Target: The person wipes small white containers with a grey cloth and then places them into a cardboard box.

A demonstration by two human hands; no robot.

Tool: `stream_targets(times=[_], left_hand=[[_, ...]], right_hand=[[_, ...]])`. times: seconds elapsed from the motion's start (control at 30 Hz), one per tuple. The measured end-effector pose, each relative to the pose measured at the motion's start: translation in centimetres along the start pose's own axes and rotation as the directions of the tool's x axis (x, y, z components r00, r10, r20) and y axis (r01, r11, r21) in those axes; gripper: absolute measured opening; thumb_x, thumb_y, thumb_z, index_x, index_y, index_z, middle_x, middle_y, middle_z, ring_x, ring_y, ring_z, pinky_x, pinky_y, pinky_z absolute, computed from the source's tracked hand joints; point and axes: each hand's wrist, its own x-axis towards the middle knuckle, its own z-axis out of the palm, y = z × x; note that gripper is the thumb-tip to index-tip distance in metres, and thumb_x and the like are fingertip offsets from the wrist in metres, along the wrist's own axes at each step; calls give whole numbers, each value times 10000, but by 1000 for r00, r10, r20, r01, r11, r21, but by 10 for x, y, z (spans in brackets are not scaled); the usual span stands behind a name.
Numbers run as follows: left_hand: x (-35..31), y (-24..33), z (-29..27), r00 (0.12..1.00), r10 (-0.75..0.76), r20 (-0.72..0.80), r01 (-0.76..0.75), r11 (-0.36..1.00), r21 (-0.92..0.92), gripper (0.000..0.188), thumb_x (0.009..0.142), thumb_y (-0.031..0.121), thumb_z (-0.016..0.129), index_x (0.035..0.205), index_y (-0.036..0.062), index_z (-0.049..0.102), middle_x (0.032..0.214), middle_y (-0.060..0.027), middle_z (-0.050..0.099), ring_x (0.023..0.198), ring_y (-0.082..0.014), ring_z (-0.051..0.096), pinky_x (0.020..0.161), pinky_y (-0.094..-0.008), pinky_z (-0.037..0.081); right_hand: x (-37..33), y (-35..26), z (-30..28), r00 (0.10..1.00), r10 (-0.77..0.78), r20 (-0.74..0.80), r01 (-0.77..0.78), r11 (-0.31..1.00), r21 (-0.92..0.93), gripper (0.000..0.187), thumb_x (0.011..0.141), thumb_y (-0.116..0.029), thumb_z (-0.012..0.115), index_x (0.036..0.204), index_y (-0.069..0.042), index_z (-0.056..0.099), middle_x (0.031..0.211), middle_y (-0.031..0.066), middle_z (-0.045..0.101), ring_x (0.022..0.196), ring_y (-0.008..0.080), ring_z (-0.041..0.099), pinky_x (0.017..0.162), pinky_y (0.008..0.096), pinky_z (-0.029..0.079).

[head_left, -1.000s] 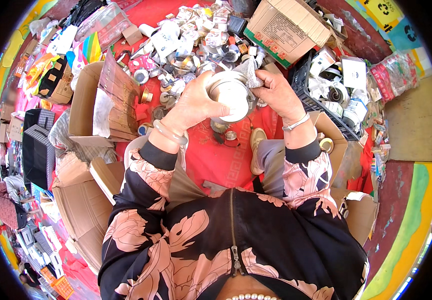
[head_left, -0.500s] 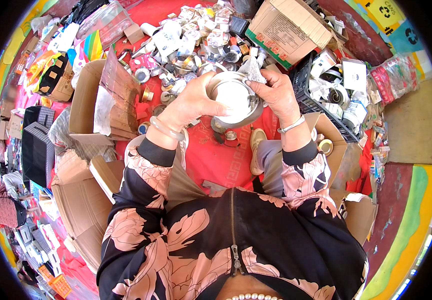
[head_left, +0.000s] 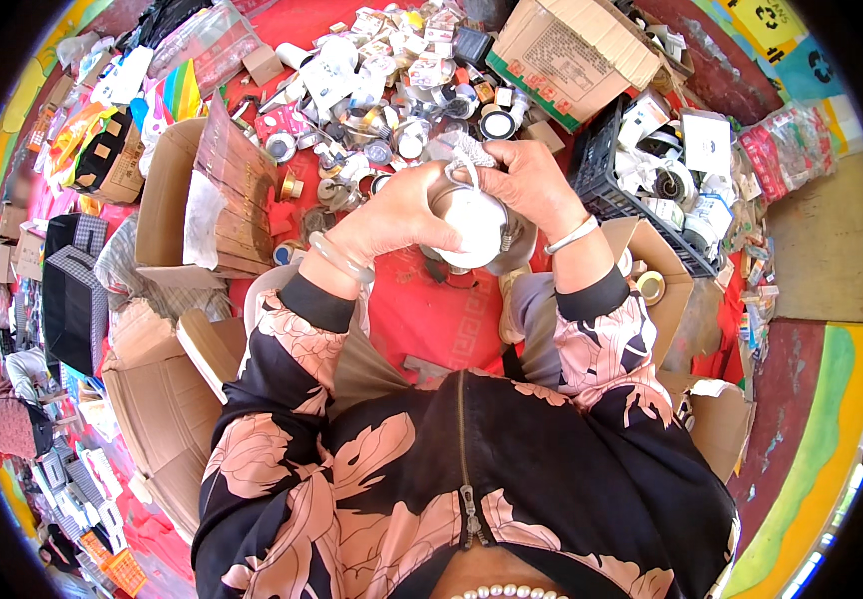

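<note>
— While a heap of small metal parts [head_left: 391, 90] spreads over the red mat [head_left: 431, 309], what do the two hands hold?

— Both grip one round white lamp fitting [head_left: 473, 225], raised above the mat in front of the seated person's chest. The left hand [head_left: 401, 215] wraps its side, fingers curled closed around it. The right hand [head_left: 526, 185] closes over its top edge, pinching a white tuft there.

— And around them?

— A black crate [head_left: 611, 175] of white fittings sits just right of the right hand. An open cardboard box [head_left: 571, 50] lies beyond it. Another cardboard box [head_left: 177, 200] stands to the left. A bangle circles each wrist.
</note>
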Motion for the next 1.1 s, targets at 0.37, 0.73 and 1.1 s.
stream_targets(times=[0.37,0.73,1.1], left_hand=[[2,10,-8,961,76,-267,-113,985,-129,538,590,65,790,1054,-39,539,974,-87,613,882,-132,588,789,-289,492],[-29,33,7,698,608,-378,-513,793,329,723,560,190,864,1117,-35,461,995,-99,574,902,-159,576,800,-304,472],[-57,54,26,536,780,-322,-670,625,400,769,554,161,854,1129,-35,382,1058,-221,566,943,-268,614,793,-375,515]], right_hand=[[-3,4,-20,990,131,-45,-129,991,43,198,790,-161,660,872,18,642,637,62,572,603,93,473,580,298,438],[-1,38,-62,841,369,-396,221,434,873,197,872,-112,596,1049,-26,591,1010,87,626,944,194,596,862,349,465],[4,26,-53,799,504,-327,37,502,864,262,919,-94,509,1156,10,545,1040,71,627,920,159,605,826,268,469]])
